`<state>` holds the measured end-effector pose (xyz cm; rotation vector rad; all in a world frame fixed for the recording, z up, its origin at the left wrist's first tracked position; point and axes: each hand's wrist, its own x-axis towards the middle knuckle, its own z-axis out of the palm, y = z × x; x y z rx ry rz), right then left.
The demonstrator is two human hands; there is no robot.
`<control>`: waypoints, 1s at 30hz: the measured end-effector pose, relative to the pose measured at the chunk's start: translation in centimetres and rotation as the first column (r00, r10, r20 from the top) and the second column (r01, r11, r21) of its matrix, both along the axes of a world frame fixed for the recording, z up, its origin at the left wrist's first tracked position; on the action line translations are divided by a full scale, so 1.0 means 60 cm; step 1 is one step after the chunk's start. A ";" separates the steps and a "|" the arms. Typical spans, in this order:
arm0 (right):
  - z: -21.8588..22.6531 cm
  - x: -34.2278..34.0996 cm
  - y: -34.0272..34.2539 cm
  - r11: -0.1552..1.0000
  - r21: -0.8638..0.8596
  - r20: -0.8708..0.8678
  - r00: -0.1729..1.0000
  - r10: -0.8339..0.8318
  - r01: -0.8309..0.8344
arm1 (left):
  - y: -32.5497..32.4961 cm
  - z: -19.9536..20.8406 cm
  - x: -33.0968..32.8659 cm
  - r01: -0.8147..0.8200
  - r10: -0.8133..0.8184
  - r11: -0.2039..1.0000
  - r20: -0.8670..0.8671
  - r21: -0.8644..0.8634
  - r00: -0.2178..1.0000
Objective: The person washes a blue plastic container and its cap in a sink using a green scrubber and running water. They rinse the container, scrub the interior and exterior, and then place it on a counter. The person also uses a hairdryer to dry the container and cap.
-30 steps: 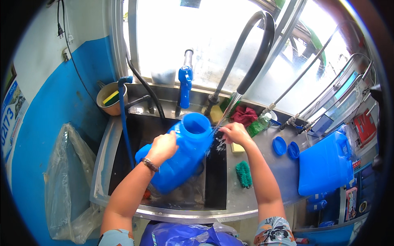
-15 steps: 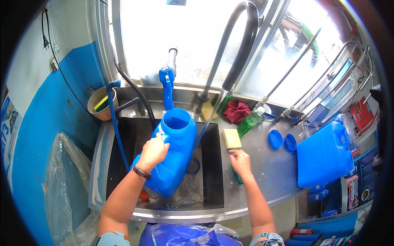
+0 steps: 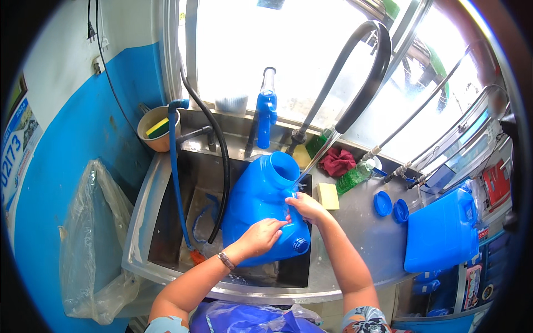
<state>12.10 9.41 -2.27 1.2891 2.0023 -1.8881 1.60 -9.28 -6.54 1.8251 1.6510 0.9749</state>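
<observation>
A large blue plastic water jug (image 3: 258,194) leans in the sink, its wide round mouth uncapped and facing up. A small threaded spout (image 3: 300,245) sticks out at its lower right. My left hand (image 3: 260,237) is closed at the jug's handle, fingertips pressed together against it. From the right, my right hand (image 3: 306,207) grips the same handle higher up, close to the left fingertips. The hands partly cover the handle. Beside the right hand, a yellow sponge (image 3: 328,196) lies on the counter.
The steel sink (image 3: 166,233) holds an orange scrubber (image 3: 197,257) and hoses. A tall black spray hose (image 3: 366,83) arches over the counter. Nearby are a green bottle (image 3: 355,176), a red cloth (image 3: 337,161), blue caps (image 3: 382,203) and another blue jug (image 3: 441,230).
The jug has turned, bringing its handle and small spout to the right. My right hand has come from the counter onto the jug; my left has shifted along it. The view has swung left.
</observation>
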 end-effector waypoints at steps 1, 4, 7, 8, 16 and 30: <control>0.004 -0.004 -0.003 0.996 0.081 -0.009 1.000 0.023 -0.022 | 0.002 -0.007 0.005 0.012 -0.011 0.999 -0.023 0.043 1.000; 0.017 -0.023 -0.003 0.925 0.343 0.082 0.986 0.142 -0.162 | 0.011 -0.012 0.014 0.054 -0.042 0.995 -0.126 0.087 0.991; 0.011 -0.045 0.019 0.704 0.640 0.181 0.951 0.252 -0.308 | 0.027 -0.023 0.031 -0.017 0.052 0.984 -0.192 0.179 0.980; 0.000 -0.052 0.032 0.595 0.729 0.209 0.938 0.277 -0.338 | 0.032 -0.028 0.041 -0.051 0.089 0.980 -0.196 0.191 0.977; 0.013 -0.025 -0.007 0.873 0.419 0.082 0.968 0.238 -0.250 | -0.002 -0.028 0.027 -0.234 0.235 0.969 -0.004 0.076 0.972; 0.144 0.411 -0.190 0.769 -0.120 -0.393 0.681 -0.618 0.628 | 0.132 0.015 -0.026 -0.642 0.643 0.765 -0.006 0.058 0.766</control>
